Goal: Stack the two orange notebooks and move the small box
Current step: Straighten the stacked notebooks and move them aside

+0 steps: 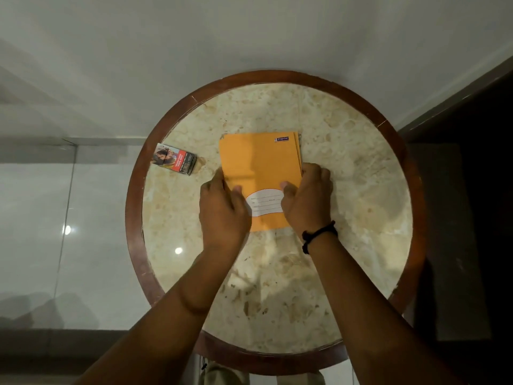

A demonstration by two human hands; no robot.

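**Notebooks Stacked, Box Untouched**

Seen at far left: the small box (173, 159), lying flat near the rim of the round surface (347, 168), well apart from both hands and not yet moved (print on it too small to read). Next, toward the middle: the left hand (222, 211), laid on the left edge of the top orange notebook (259, 165), thumb on the cover, fingers curled at the side, pressing rather than lifting as far as could be judged. Under that cover, only a thin sliver of the second orange notebook (299, 151), peeking out along the right edge, so stacked but not quite squared. Farther right: the right hand (306, 198), with a dark wristband (317, 236) at the wrist, clasping the stack's right edge, thumb on top and fingers wrapped over the side.

Judged from this: stacking essentially done, perhaps a final nudge into line left; moving the box entirely left to do.
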